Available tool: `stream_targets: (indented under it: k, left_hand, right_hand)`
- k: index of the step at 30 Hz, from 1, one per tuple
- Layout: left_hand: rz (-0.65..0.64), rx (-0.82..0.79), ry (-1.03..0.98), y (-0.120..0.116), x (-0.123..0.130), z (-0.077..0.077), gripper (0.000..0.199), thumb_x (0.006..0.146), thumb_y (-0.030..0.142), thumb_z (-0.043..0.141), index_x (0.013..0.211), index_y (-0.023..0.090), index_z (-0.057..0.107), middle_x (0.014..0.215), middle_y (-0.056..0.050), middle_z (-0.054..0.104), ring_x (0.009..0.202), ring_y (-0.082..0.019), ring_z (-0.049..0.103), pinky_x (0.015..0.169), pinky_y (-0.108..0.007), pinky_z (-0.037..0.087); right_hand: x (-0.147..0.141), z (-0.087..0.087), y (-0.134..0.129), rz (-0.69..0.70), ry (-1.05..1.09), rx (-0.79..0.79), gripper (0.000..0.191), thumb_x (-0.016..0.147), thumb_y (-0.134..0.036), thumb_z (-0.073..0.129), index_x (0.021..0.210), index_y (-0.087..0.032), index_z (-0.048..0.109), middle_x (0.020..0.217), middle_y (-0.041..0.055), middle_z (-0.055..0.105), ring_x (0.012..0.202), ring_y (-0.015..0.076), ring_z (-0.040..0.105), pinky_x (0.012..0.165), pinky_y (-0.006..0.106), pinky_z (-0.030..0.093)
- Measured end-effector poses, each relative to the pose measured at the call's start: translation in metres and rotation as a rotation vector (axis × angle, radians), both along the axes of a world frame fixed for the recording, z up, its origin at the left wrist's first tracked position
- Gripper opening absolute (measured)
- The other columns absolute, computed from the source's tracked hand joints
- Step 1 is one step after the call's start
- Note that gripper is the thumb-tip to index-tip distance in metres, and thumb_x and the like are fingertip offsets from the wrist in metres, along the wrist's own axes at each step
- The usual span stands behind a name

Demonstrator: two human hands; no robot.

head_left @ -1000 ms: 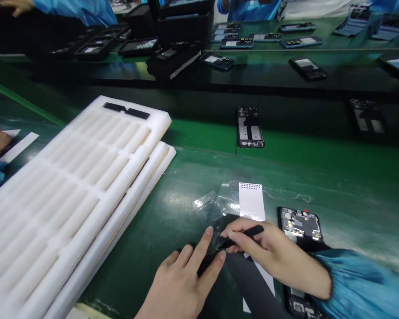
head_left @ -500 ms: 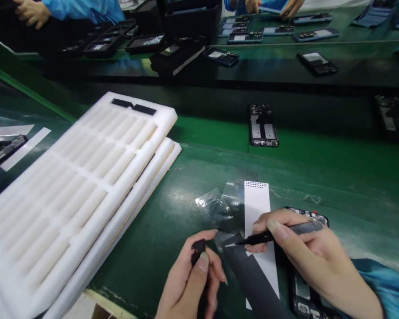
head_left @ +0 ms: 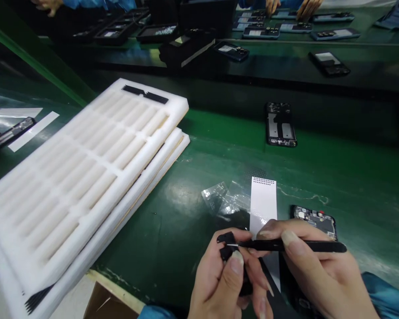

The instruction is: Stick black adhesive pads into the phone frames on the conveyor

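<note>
The left hand pinches a small black piece between thumb and fingers, while the right hand grips black tweezers, their tip touching that piece. Just beyond, a white strip and a phone housing lie on the green counter, near stacked white foam trays.

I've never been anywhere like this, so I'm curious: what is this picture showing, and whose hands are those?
This picture comes from a camera worn on a person's head, looking down at their own bare hands. The left hand pinches a small black piece, and the right hand holds slim black tweezers, their tip at that piece. On the green workbench lie a white paper strip, clear plastic film and an open phone body. To the left sits a white foam tray. Farther off, another person's hands are at a second bench, among more phones.
</note>
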State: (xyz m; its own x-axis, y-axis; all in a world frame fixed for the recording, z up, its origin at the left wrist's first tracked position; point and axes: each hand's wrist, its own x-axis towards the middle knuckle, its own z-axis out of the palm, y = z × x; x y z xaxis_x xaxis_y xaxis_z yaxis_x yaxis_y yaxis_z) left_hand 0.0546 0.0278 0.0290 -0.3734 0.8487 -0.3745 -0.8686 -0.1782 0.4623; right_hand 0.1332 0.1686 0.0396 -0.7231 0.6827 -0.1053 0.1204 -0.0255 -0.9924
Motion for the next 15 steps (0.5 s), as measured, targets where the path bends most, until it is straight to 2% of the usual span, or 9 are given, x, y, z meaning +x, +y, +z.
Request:
stream_targets:
  k: [3, 8, 15]
  left_hand:
    - [-0.004, 0.027, -0.01, 0.0, 0.001, -0.001, 0.024, 0.103, 0.031, 0.05, 0.125, 0.024, 0.058, 0.089, 0.0, 0.065, 0.061, -0.005, 0.059, 0.059, -0.023, 0.053]
    - [-0.02, 0.039, -0.028, 0.0, 0.004, -0.002, 0.025, 0.101, 0.033, 0.055, 0.124, 0.024, 0.058, 0.086, 0.001, 0.066, 0.061, -0.007, 0.062, 0.061, -0.023, 0.053]
    - [0.019, 0.081, 0.016, 0.003, 0.008, -0.007, 0.025, 0.102, 0.034, 0.052, 0.124, 0.023, 0.055, 0.084, -0.001, 0.071, 0.071, -0.013, 0.07, 0.067, -0.026, 0.052]
  right_hand:
    - [0.001, -0.001, -0.002, -0.043, -0.002, -0.022, 0.024, 0.093, -0.045, 0.067, 0.085, -0.027, 0.08, 0.083, 0.0027, 0.078, 0.074, 0.0147, 0.075, 0.069, 0.014, 0.06]
    - [0.006, -0.009, 0.0, 0.029, 0.102, 0.07, 0.018, 0.096, -0.035, 0.063, 0.092, -0.028, 0.079, 0.087, 0.0035, 0.079, 0.076, 0.0174, 0.077, 0.069, 0.018, 0.062]
    - [0.01, -0.016, -0.002, 0.052, 0.173, 0.124, 0.018, 0.098, -0.032, 0.06, 0.1, -0.033, 0.078, 0.088, 0.0016, 0.078, 0.084, 0.0185, 0.075, 0.074, 0.023, 0.062]
